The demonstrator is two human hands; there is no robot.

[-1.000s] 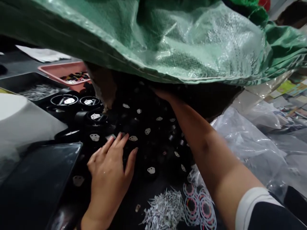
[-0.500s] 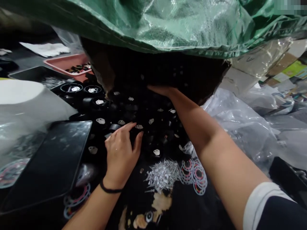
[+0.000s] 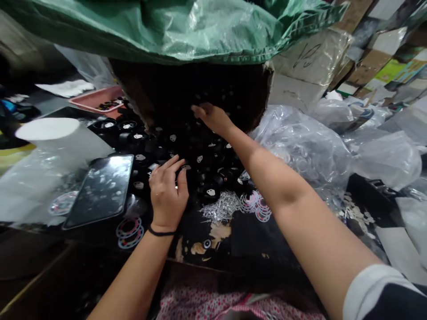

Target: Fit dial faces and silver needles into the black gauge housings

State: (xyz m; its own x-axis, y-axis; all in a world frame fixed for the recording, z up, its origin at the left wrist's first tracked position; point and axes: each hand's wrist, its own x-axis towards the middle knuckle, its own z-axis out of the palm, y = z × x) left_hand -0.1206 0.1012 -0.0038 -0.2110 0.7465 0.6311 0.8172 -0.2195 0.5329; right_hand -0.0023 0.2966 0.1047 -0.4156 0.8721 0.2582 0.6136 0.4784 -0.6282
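Note:
My left hand [image 3: 168, 191] rests over the near edge of a spread of black round parts [image 3: 211, 192] that carry small white plates, its fingers apart. Further off, my right hand [image 3: 213, 118] reaches into the dark mouth of a large cardboard box [image 3: 269, 84]; its fingers are curled, and whatever they hold, if anything, is lost in the dark. A pile of small silvery pins [image 3: 222, 206] lies on the black table [image 3: 247, 235] in front of the black parts. Beside the pins are several printed rings [image 3: 255, 205].
Green sheeting [image 3: 213, 31] hangs over the box. At left are a dark flat tablet-like panel [image 3: 103, 191], a white translucent container [image 3: 63, 146] and a pink tray [image 3: 96, 100]. Clear plastic bags [image 3: 300, 138] lie at right, near more cartons [image 3: 300, 62].
The view has shifted, showing more of the table's near edge and patterned cloth. My right hand's fingers, stretched flat before, are now curled. My left hand stays over the black parts.

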